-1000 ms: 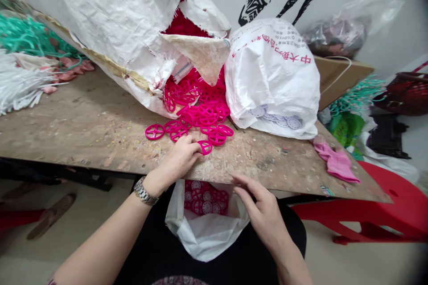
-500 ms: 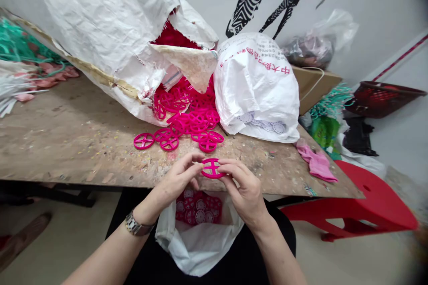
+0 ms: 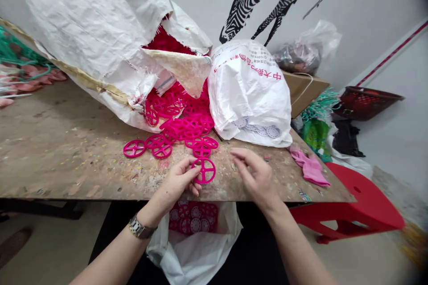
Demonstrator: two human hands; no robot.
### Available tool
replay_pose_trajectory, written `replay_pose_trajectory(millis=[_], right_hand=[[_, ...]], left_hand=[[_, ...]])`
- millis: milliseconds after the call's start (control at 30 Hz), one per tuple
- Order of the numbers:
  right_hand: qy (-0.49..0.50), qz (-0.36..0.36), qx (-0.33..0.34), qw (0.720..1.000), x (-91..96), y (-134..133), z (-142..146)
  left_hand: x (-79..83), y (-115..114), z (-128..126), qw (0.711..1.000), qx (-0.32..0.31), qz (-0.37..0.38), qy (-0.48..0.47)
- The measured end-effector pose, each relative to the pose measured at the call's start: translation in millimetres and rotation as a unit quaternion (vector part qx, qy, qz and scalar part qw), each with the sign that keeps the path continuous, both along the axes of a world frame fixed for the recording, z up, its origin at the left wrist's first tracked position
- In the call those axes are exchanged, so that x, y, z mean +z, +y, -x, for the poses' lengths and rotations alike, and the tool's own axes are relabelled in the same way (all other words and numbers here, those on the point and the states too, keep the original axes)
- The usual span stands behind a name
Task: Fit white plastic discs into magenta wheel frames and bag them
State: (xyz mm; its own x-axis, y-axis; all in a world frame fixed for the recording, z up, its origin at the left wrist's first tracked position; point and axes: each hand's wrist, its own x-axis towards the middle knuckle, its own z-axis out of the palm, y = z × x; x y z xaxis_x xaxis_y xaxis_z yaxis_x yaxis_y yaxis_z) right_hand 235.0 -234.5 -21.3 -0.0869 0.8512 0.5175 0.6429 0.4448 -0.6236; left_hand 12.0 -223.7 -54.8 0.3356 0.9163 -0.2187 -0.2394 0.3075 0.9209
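A pink plastic ring with crossed spokes point(image 3: 204, 170) is pinched at its left edge by my left hand point(image 3: 180, 180), just over the table's front edge. To its right, my right hand point(image 3: 256, 176) hovers away from the ring, its fingers bent and parted from the thumb, with nothing visible in them. A pile of similar pink rings point(image 3: 187, 127) spreads on the table beyond my hands. Below, an open white bag point(image 3: 200, 258) rests at my lap. Inside it lie pink pieces with white patterned discs point(image 3: 195, 221).
A large torn white sack point(image 3: 100, 31) lies at the back left, pink rings spilling out. Beside it stands a white printed bag point(image 3: 249, 98) containing pale discs. On the right are a pink cloth piece point(image 3: 309, 167) and, beyond the table point(image 3: 83, 160), a red stool point(image 3: 364, 205).
My right hand has let go of the pink ring and moved right. The ring, now in my left hand alone, has tilted more face-on. The whole view has shifted slightly.
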Motion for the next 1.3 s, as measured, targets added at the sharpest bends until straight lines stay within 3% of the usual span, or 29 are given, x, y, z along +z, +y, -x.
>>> replay_pose_trajectory(millis=[133, 300, 467, 633, 800, 1000, 1200, 1300], right_hand=[[-0.117, 0.079, -0.154, 0.978, -4.7, 62.0, -35.6], [-0.174, 0.139, -0.233, 0.947, -11.5, 131.3, -56.7], [-0.188, 0.205, -0.31, 0.909, -13.3, 173.3, -55.8], [-0.163, 0.237, -0.36, 0.888, -17.2, 196.7, -54.4], [-0.125, 0.224, -0.347, 0.902, -23.9, 194.7, -59.3], [-0.076, 0.122, -0.319, 0.937, -25.1, 170.3, -67.4], [-0.037, 0.01, -0.256, 0.966, -17.2, 114.3, -61.5], [-0.011, -0.079, -0.176, 0.981, -11.7, 69.4, -40.3]], left_hand=[[-9.6, -0.1, -0.2, 1.0, 0.012, -0.015, -0.006], [-15.1, 0.7, 2.4, 0.999, 0.017, -0.013, -0.027], [-13.1, 2.2, 2.6, 0.998, 0.032, 0.01, -0.052], [-14.8, 1.6, 3.1, 0.998, 0.026, 0.009, -0.048], [-13.5, 2.1, 1.5, 0.998, 0.035, 0.01, -0.049], [-11.0, 2.9, 1.2, 0.998, 0.031, 0.015, -0.052], [-6.7, 5.5, 1.3, 0.999, 0.013, 0.028, -0.045], [-3.4, 5.4, 1.5, 0.999, 0.001, 0.032, -0.035]])
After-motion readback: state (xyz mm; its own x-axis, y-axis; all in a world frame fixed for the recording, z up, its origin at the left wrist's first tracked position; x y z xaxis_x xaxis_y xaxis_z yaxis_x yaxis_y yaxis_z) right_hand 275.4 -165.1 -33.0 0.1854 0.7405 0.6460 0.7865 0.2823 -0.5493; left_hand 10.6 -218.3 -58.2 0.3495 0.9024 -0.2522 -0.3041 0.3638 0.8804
